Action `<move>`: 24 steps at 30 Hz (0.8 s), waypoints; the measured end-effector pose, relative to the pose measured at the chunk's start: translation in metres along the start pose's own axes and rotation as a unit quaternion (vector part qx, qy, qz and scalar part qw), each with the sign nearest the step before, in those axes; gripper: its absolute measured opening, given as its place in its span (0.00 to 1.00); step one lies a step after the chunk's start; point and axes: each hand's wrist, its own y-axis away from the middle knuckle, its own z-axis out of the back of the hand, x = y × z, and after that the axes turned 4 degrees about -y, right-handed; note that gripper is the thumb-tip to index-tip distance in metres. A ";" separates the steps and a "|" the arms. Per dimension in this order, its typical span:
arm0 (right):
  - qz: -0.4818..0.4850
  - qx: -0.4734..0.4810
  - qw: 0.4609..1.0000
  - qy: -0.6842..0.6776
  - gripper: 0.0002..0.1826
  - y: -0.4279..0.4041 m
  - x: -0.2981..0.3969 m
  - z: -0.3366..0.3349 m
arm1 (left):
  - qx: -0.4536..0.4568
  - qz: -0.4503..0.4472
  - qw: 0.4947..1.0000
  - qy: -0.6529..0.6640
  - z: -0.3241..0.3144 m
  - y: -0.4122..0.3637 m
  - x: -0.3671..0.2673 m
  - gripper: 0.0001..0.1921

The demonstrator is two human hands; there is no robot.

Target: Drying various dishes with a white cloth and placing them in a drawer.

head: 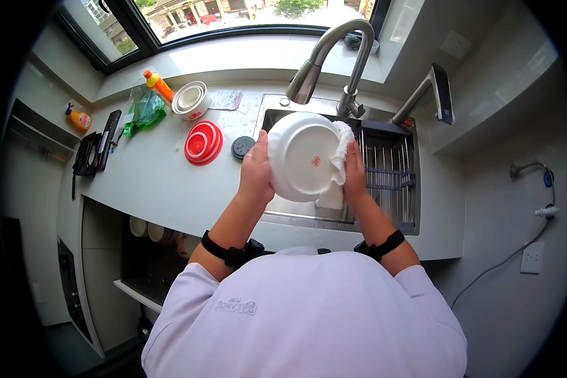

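Observation:
A white plate [295, 156] is held up over the sink [288, 208], its underside with a small red mark towards me. My left hand [257, 170] grips the plate's left rim, thumb along the edge. At the right rim my right hand [354, 172] presses a white cloth [342, 141] against the plate. Part of the cloth hangs below the rim. The fingers of both hands are partly hidden behind the plate. Above it arches a metal pull-down faucet [307, 82], and no water stream shows.
A wire drying rack [387, 175] fills the sink's right side. Left on the counter [160, 175] are a black round sink cover [242, 147], red lids [203, 143], nested white bowls [189, 100], an orange bottle [158, 87] and a green plastic bag [145, 112]. A metal tap [418, 97] stands right.

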 end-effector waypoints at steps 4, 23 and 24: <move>0.126 -0.081 0.988 0.018 0.27 0.027 -0.012 -0.039 | -0.048 0.024 0.987 0.150 -0.008 -0.010 0.004 0.24; 0.375 0.165 0.705 0.579 0.20 0.037 0.021 -0.071 | 0.005 -0.034 0.993 0.115 0.001 0.010 0.026 0.25; 0.375 0.166 0.704 0.579 0.20 0.035 0.025 -0.075 | 0.004 -0.035 0.993 0.116 0.001 0.010 0.023 0.25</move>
